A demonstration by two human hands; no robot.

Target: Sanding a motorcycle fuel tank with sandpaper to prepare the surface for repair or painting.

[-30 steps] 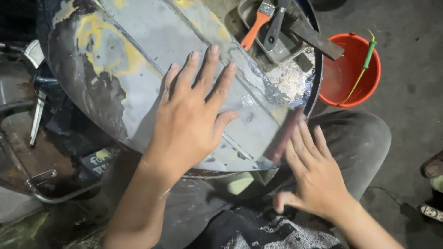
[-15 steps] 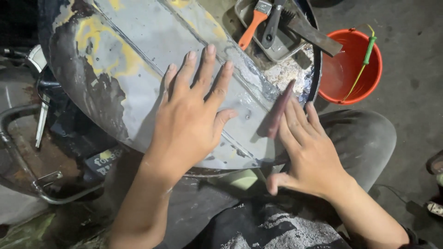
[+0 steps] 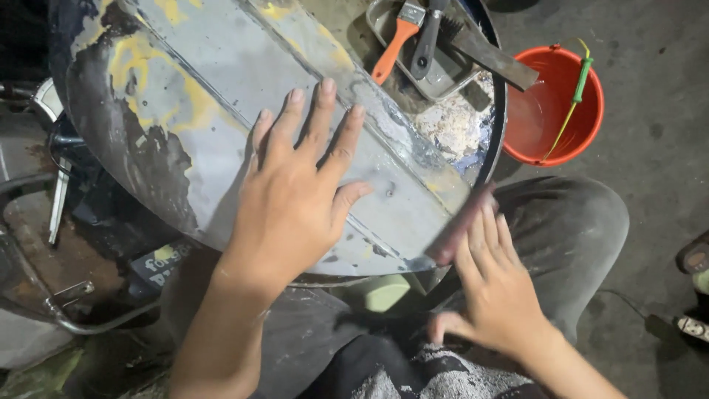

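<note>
Left hand (image 3: 299,196) spread flat, fingers splayed and released, palm pressing on the curved grey metal panel (image 3: 221,111) with worn yellow and black paint patches; gripping nothing, only bearing down on the sheet near its lower middle. Panel lying tilted across a round dark metal drum top (image 3: 496,111), its lower edge overhanging the knees in dusty grey trousers (image 3: 576,222).

Right hand (image 3: 495,288) at the panel's lower right edge, fingers extended and close together, blurred; fingertips pressed against a small dark reddish flat piece (image 3: 461,229), seemingly a sanding pad, laid on the panel edge; cannot tell whether truly gripped or merely pushed under the fingers.

Behind the panel, a shallow grey metal tray (image 3: 450,74) holding an orange-handled paintbrush (image 3: 395,41) and a black-handled tool (image 3: 428,41); a flat rusty metal strip (image 3: 491,55) resting across the tray's right rim; whitish filler residue (image 3: 458,125) smeared just below the tray. Orange plastic bucket (image 3: 554,103) with a green and yellow handle standing on the concrete floor (image 3: 657,170) to the right, near the drum.
</note>
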